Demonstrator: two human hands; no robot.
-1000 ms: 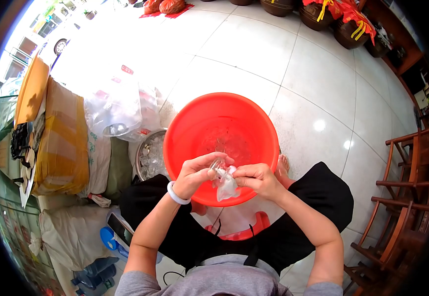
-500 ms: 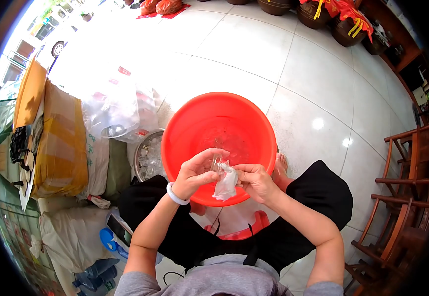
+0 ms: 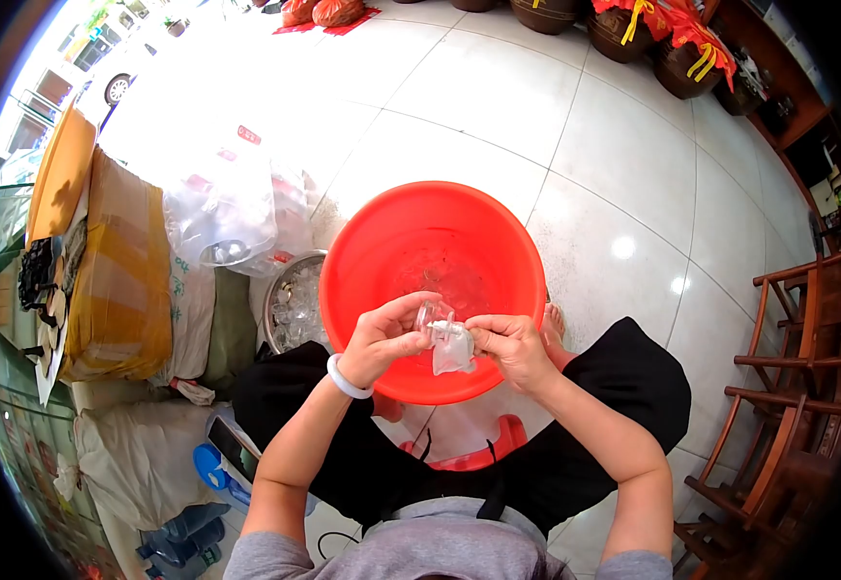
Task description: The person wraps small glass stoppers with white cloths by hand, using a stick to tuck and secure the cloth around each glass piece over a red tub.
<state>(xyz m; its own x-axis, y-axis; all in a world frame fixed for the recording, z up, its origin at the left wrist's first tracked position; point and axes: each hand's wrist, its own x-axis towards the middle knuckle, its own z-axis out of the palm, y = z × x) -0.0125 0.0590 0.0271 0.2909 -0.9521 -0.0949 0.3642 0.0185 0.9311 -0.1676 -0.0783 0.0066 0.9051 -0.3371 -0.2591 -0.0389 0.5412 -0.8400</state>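
Observation:
My left hand [image 3: 382, 338], with a pale band round its wrist, grips a small clear glass [image 3: 431, 315] between thumb and fingers. A thin whitish cloth [image 3: 453, 350] hangs against the glass, pinched at its right side by my right hand [image 3: 512, 350]. Whether part of the cloth is inside the glass I cannot tell. Both hands are over the near side of a large red basin [image 3: 372, 242], which has some clear things at its bottom, too indistinct to name. Left of the basin, a metal bowl [image 3: 271, 311] contains several clear glass pieces.
Plastic bags [image 3: 227, 213] stand beyond the metal bowl. A taped cardboard box [image 3: 120, 280] and sacks [image 3: 140, 454] line the left side. Wooden chairs [image 3: 778, 416] stand at the right, and dark jars [image 3: 623, 39] at the back. Part of a red stool [image 3: 507, 435] shows below me.
The cloth has shifted slightly up and to the right and hangs shorter, bunched closer to the glass. My right hand has turned a little; my left keeps its grip.

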